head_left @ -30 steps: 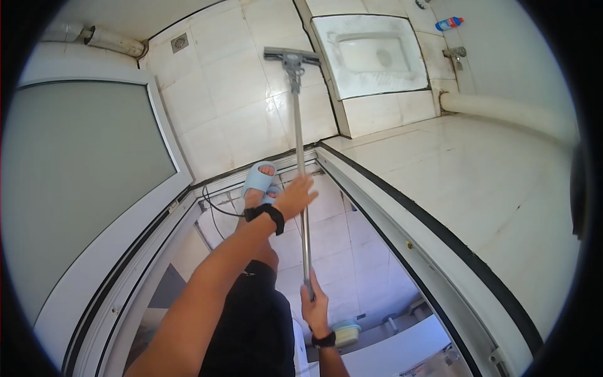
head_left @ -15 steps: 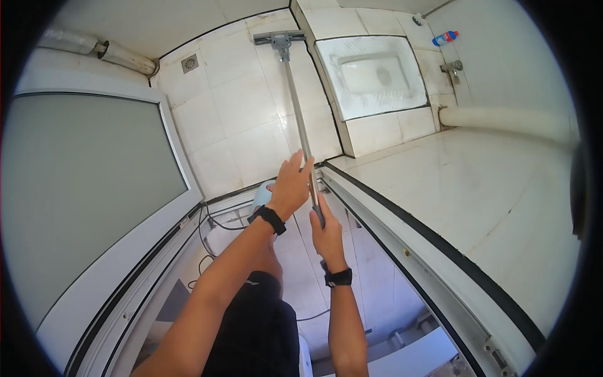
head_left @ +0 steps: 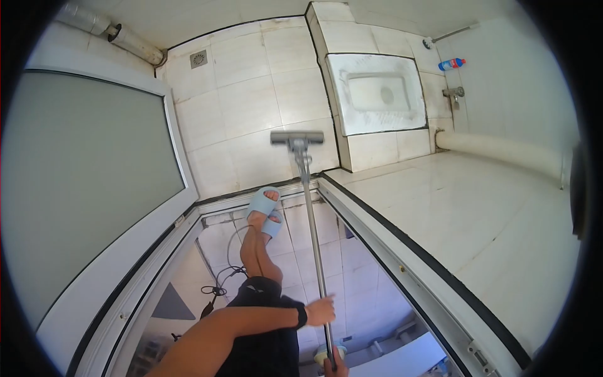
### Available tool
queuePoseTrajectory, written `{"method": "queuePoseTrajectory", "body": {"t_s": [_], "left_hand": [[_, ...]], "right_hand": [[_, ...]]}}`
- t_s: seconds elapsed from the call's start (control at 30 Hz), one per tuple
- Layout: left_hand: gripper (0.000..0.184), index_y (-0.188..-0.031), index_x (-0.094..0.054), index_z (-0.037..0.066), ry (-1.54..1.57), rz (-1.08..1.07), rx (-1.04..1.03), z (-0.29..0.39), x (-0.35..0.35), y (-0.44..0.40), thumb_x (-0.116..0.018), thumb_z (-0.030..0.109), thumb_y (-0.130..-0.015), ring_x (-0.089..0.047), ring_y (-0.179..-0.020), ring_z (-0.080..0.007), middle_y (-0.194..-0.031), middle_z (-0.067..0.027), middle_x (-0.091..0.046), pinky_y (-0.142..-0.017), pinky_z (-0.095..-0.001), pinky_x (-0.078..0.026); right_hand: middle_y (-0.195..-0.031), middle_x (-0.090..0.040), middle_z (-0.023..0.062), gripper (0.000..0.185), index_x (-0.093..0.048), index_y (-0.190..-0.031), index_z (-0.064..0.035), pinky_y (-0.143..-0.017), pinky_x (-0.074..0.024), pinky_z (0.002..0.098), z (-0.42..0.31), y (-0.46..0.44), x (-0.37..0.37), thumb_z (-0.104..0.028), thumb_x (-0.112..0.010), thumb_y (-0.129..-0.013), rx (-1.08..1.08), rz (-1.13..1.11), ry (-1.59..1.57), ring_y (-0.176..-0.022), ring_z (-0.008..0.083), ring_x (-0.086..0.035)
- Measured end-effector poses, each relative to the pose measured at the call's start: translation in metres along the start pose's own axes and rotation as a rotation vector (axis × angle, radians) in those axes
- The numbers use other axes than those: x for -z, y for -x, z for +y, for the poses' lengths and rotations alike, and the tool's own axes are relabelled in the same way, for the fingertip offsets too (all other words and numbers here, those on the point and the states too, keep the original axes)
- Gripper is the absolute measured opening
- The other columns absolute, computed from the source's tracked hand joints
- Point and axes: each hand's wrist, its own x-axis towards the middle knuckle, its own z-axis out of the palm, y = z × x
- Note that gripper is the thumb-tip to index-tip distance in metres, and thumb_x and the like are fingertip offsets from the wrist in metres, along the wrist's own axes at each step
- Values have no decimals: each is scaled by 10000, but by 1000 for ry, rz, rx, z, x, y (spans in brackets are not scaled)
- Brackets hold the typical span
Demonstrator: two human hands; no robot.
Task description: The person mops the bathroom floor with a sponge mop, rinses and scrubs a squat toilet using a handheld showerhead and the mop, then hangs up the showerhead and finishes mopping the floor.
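A long-handled mop [head_left: 314, 234] with a metal pole slants up from my hands. Its wide grey head [head_left: 298, 137], slightly blurred, is over the white floor tiles just past the door sill. My left hand [head_left: 321, 311], with a black band at the wrist, is closed around the lower part of the pole. Below it, my right hand [head_left: 337, 366] grips the pole near its end, partly cut off by the bottom edge of the view.
Beyond the doorway is a squat toilet [head_left: 377, 94] on a raised tiled step, with a bottle [head_left: 451, 64] beside it. A floor drain [head_left: 198, 59] lies at the back left. The door [head_left: 103, 138] stands at left. My slippers [head_left: 264, 202] and a cable [head_left: 218, 289] are near the sill.
The mop has been drawn back toward me, its head coming from the far tiles to near the sill. Both hands have moved down and closer to my body.
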Motion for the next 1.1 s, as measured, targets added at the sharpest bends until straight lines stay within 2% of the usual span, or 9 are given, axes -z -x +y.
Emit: {"method": "queuePoseTrajectory", "body": {"t_s": [0.37, 0.5, 0.6, 0.67, 0.7, 0.83, 0.93, 1.03, 1.1], "left_hand": [[92, -642, -636, 210, -44, 112, 112, 3, -26, -12, -623, 194, -732, -624, -745, -220, -679, -10, -638, -774, -389, -443], [109, -663, -633, 154, -144, 225, 221, -88, 32, 3, -592, 193, -757, -610, -834, -283, -700, -75, -608, -887, -453, -441], [430, -1240, -598, 82, -283, 689, 296, -153, 95, 36, -558, 149, -817, -467, -1257, -411, -1190, -233, -566, -1084, -511, -333], [469, -1269, -569, 48, 214, 916, 605, -156, 179, 68, -550, 64, -801, -459, -1265, -407, -1264, -246, -533, -1082, -506, -339], [492, -1266, -551, 23, -294, 828, 534, -181, 183, 84, -550, 2, -774, -463, -1227, -435, -1285, -276, -500, -1067, -512, -346], [438, -1221, -579, 35, -295, 670, 633, -178, 235, 135, -601, 48, -784, -470, -1252, -396, -1275, -211, -543, -1067, -474, -363], [453, -1205, -577, 36, -233, 785, 657, -173, 227, 148, -608, 21, -753, -519, -1176, -385, -1199, -201, -584, -1013, -457, -409], [461, -1213, -571, 41, -30, 874, 694, -173, 186, 149, -586, 1, -754, -550, -1107, -377, -1171, -203, -594, -950, -445, -447], [467, -1221, -567, 44, 74, 947, 688, -168, 160, 142, -566, -14, -758, -562, -1075, -373, -1165, -205, -596, -919, -441, -463]], "right_hand": [[-759, -606, 280, 441, -512, -1367, -89, -556, -467, 429, 60, -12, 20, -236, -591, -960, 199, -158, 295, -551, 300, -530], [-604, -421, 197, 458, -507, -1369, -46, -507, -414, 364, -33, -127, -9, -191, -589, -943, 115, -144, 192, -502, 182, -449], [-619, -401, 156, 463, -497, -1373, -33, -506, -393, 320, -92, -218, -34, -162, -588, -939, 138, -127, -24, -577, 113, -384], [-655, -460, 129, 462, -486, -1378, -16, -544, -404, 294, -132, -277, -58, -132, -578, -941, 341, -129, -176, -618, 105, -406], [-682, -511, 107, 457, -485, -1379, -9, -569, -423, 285, -160, -299, -66, -119, -569, -944, 309, -151, -181, -632, 97, -449], [-705, -567, 155, 481, -464, -1386, -2, -581, -456, 305, -270, -373, -102, -155, -572, -943, 371, -203, -192, -592, 172, -542], [-585, -490, 9, 505, -438, -1434, -64, -296, -314, 281, -274, -408, -140, -185, -561, -960, 568, -134, -333, -342, 78, -382], [-615, -504, 40, 513, -435, -1430, -45, -391, -400, 294, -261, -386, -136, -186, -569, -955, 512, -103, -225, -424, 119, -467], [-879, -643, 246, 497, -443, -1397, -4, -728, -496, 400, -231, -356, -132, -176, -562, -946, 539, -74, -114, -786, 362, -628]]}}
